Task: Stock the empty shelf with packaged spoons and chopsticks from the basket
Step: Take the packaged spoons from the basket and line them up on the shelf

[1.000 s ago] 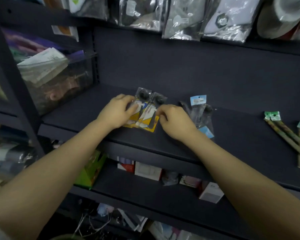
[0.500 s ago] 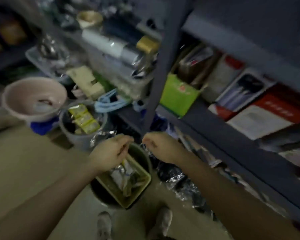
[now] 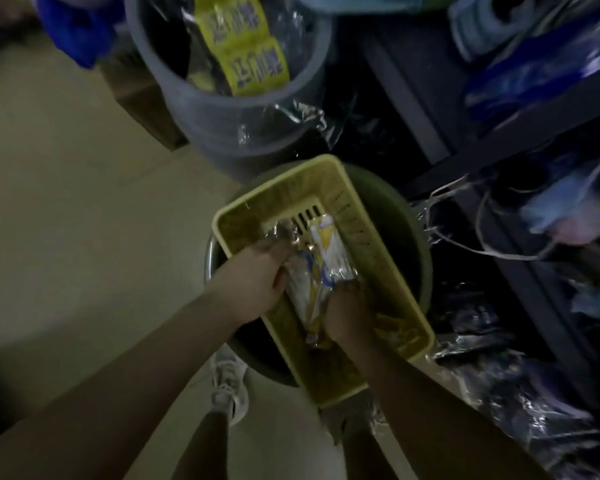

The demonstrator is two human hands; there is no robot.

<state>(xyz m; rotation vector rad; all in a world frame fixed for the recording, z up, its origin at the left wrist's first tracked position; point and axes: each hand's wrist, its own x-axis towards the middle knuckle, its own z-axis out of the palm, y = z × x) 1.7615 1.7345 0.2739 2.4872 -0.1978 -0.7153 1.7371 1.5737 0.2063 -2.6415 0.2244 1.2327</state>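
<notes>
While basket (image 3: 352,216) walls hem them, both hands seemingly grip packets (image 3: 317,271).

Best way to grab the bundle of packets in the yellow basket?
Grip the packets across their narrow width near the middle, coming from above. They lie lengthwise along the basket, whose walls likely block a side approach. The left hand and right hand already flank them.
</notes>
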